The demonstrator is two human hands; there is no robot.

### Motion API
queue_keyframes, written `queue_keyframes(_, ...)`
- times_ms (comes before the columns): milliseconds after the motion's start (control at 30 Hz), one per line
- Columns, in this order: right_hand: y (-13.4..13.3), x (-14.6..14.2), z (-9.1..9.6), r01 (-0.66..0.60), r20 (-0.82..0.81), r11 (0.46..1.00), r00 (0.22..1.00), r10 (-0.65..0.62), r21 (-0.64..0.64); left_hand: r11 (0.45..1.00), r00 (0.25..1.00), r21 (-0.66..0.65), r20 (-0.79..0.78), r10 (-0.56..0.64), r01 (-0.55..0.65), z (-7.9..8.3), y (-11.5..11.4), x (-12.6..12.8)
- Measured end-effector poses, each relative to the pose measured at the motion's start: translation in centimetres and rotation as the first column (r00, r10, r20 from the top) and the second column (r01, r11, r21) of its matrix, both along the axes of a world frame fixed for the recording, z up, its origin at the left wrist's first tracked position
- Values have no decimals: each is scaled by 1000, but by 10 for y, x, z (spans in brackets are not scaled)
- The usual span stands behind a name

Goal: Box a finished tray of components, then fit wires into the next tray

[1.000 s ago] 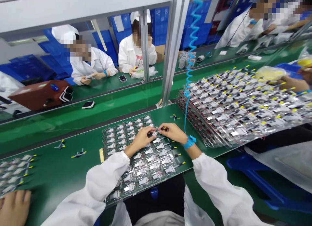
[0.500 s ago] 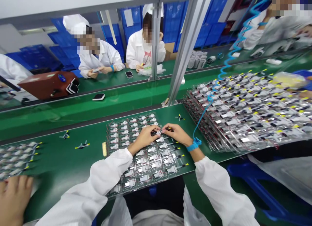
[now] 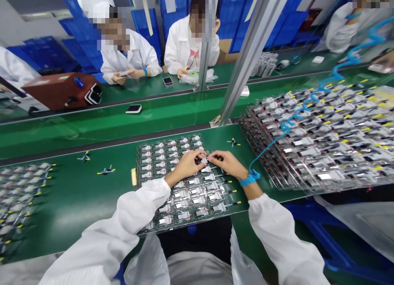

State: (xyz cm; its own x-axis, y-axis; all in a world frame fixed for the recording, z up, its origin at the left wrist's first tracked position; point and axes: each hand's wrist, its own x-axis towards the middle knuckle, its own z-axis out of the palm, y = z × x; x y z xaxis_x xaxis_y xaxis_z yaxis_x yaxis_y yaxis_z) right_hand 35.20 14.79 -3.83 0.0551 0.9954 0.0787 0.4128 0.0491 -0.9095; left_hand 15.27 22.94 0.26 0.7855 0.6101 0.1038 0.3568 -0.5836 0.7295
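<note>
My left hand (image 3: pixel 189 166) reaches over the clear plastic tray (image 3: pixel 180 227) and pinches a small white-and-black electronic part (image 3: pixel 203 160) between thumb and fingers. From the other side, my right hand (image 3: pixel 229 163) has its thumb and fingertips closed at the right end of the same part. The fingers hide its finer details. Rows of similar white parts with dark and red wires fill the tray beneath my hands. Yellow-tipped dark pieces stick out along the tray's right edge. A blue wrist strap (image 3: pixel 250 178) circles my right wrist.
Stacked filled trays (image 3: pixel 320 141) rise at right, with a blue coiled cord (image 3: pixel 308 106) across them. Another filled tray (image 3: pixel 21 194) is at left. Loose yellow-tipped pieces (image 3: pixel 106 170) lie on the green bench (image 3: pixel 76 203). A metal post (image 3: pixel 246 59) stands ahead; co-workers sit beyond.
The view has shifted slightly, and a co-worker's hand at the lower left has gone out of sight. Both my hands stay together at the part over the tray, with slight finger movement.
</note>
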Motion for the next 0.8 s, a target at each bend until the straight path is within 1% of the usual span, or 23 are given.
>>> queue_keyframes(167,-1,-1,1,-4,6,1000,1000,4,-10,999,1000,-24,-4,30,-30,4,-3,1)
queue_keyframes(367,1,-1,7,-28,27,999,999,29,-26,999,999,-43,13,30,-29,6,-4,1)
queue_keyframes(667,-2,5,8,-21,84,999,996,24,-27,999,1000,-33,29,5,-4,1,-3,1)
queue_keyframes(800,-2,5,10,-46,79,998,996,48,-33,999,1000,-49,25,2,-1,1,-3,1)
